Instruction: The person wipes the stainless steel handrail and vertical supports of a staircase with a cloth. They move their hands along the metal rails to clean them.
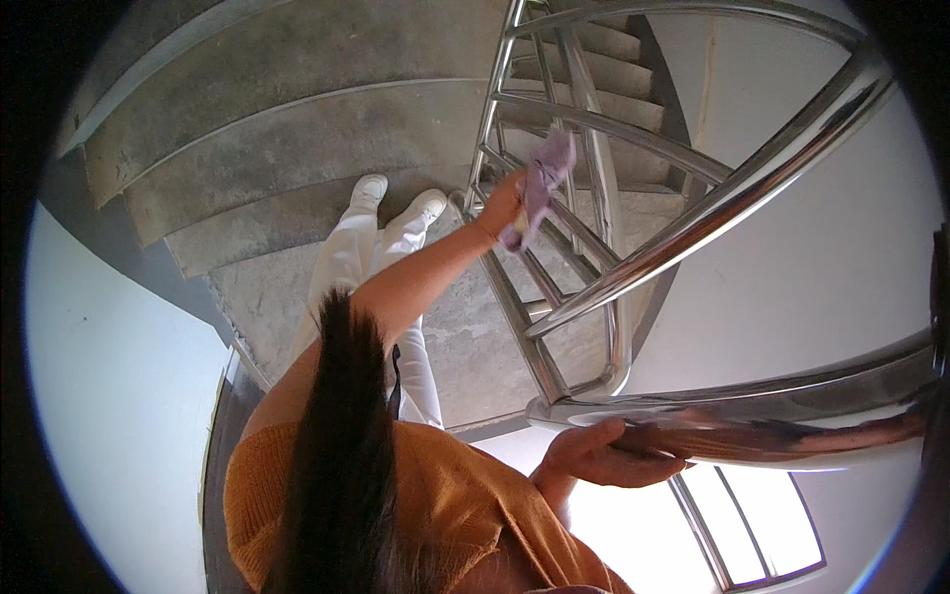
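My left hand (505,202) is shut on a crumpled purple cloth (548,167), which is slightly blurred. The cloth lies over or just in front of the slanting bars of a shiny metal stair railing (582,239); whether it touches them I cannot tell. At the lower right my right hand (620,454) is at the near lower side of the thick metal handrail (772,416), thumb and fingers apart. It seems to touch the rail, but how far the fingers wrap round it is hidden.
Concrete steps (297,141) rise beyond my white shoes (369,191), and more steps (608,96) lie past the railing. I stand on a concrete landing (475,319). Walls are at both sides, with a bright window (735,520) at the lower right. Dark hair hangs in view.
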A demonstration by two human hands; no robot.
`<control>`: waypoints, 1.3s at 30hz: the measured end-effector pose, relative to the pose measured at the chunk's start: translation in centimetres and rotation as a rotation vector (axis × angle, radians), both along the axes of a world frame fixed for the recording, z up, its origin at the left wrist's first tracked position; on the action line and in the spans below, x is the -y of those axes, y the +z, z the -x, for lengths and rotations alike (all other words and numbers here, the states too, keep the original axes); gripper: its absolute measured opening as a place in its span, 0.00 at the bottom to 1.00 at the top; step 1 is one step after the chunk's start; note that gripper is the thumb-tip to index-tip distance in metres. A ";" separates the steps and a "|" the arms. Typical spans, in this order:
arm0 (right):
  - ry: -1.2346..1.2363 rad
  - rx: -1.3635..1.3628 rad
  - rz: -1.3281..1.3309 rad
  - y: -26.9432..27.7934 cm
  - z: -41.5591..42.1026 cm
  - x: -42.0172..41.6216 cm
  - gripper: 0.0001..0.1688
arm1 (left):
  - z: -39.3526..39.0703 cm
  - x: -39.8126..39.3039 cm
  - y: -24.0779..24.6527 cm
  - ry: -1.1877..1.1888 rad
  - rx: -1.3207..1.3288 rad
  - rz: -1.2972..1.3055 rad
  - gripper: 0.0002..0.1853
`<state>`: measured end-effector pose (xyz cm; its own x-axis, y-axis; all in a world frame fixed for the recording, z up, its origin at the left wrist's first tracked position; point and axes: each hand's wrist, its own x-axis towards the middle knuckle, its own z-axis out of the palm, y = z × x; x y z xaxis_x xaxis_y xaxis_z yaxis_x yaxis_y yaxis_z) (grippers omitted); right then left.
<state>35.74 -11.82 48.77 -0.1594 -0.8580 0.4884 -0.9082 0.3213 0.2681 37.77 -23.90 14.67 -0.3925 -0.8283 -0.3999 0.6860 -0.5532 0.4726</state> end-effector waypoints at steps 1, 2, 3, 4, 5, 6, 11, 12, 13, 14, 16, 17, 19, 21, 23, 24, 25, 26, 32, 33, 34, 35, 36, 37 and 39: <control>-0.045 -0.010 0.023 0.0 -1.2 -0.6 0.37 | 0.1 -1.0 -1.6 -0.100 -0.019 0.000 0.13; 0.084 0.029 0.028 0.0 0.7 -0.2 0.36 | 0.1 -0.7 -2.1 -0.044 -0.022 -0.004 0.13; 0.237 0.046 0.015 -0.2 2.3 0.6 0.34 | 0.5 -0.6 -2.2 0.100 0.163 0.235 0.13; 0.350 0.054 -0.007 -0.1 3.2 1.4 0.32 | 0.9 -0.2 -1.1 0.201 0.352 0.463 0.14; 0.263 0.026 -0.019 -0.3 0.7 -0.2 0.30 | 0.4 -0.6 2.2 0.082 0.338 0.506 0.17; 0.332 0.011 -0.040 -0.9 0.6 -0.2 0.28 | -0.1 -0.6 7.0 0.111 0.373 0.518 0.20; 0.519 0.198 -0.159 -4.4 -0.1 -0.2 0.25 | 0.5 -7.7 12.6 0.099 -0.648 -0.024 0.30; 0.463 0.317 -0.184 -5.3 -0.4 0.1 0.27 | 0.5 -8.1 13.1 0.118 -0.529 0.023 0.27; 0.382 0.452 -0.211 -6.4 -0.2 0.9 0.29 | 0.6 -8.3 13.6 0.133 -0.407 0.063 0.25; 0.281 0.528 -0.234 -7.2 -0.2 1.5 0.32 | 0.4 -9.5 11.3 0.010 -0.707 -0.129 0.23; 0.063 0.699 -0.256 -9.5 0.4 1.4 0.37 | 0.1 -9.3 10.6 -0.049 -0.123 0.324 0.16; 0.012 0.856 -0.254 -10.1 0.5 1.4 0.38 | -0.1 -9.3 10.5 -0.043 0.165 0.494 0.14; -0.094 1.170 -0.243 -11.4 0.6 1.1 0.40 | 0.3 -8.8 6.2 -0.107 0.352 0.793 0.14; -0.079 1.051 -0.203 -12.7 0.6 0.9 0.40 | 1.0 -10.5 -0.7 -0.251 0.615 0.794 0.12; -0.009 1.090 -0.154 -13.9 1.3 0.8 0.41 | -0.2 -9.1 -3.3 -0.392 0.704 0.617 0.11; 0.036 1.066 -0.088 -15.0 1.8 0.6 0.41 | -0.6 -8.5 -4.3 -0.455 0.683 0.490 0.11; 0.012 1.058 -0.051 -15.8 2.1 0.4 0.40 | -0.5 -8.0 -5.3 -0.482 0.573 0.325 0.11; -0.020 1.038 -0.012 -16.3 1.6 0.3 0.40 | 0.6 -9.2 -8.3 -0.367 0.057 0.011 0.11; -0.011 0.952 0.020 -17.3 2.5 0.0 0.40 | 0.2 -13.0 3.6 -0.170 0.276 0.235 0.25; -0.054 0.969 0.040 -17.5 2.0 -0.1 0.40 | -1.5 -11.8 7.4 -0.272 0.269 0.191 0.24; -0.037 0.975 0.053 -17.4 1.7 -0.1 0.41 | -2.2 -12.2 9.1 -0.293 0.156 0.113 0.22; -0.004 0.979 0.059 -17.5 1.9 0.0 0.41 | -2.4 -12.3 10.2 -0.297 0.040 0.035 0.21; 0.024 0.981 0.049 -17.4 2.2 0.1 0.41 | -2.3 -11.6 12.0 -0.111 0.032 0.015 0.18; 0.019 0.981 0.062 -17.5 2.1 -0.2 0.42 | -2.6 -10.5 14.2 0.036 0.024 -0.003 0.16; 0.032 0.946 0.043 -17.5 2.3 -0.2 0.42 | -2.3 -7.6 15.9 0.244 0.164 0.228 0.13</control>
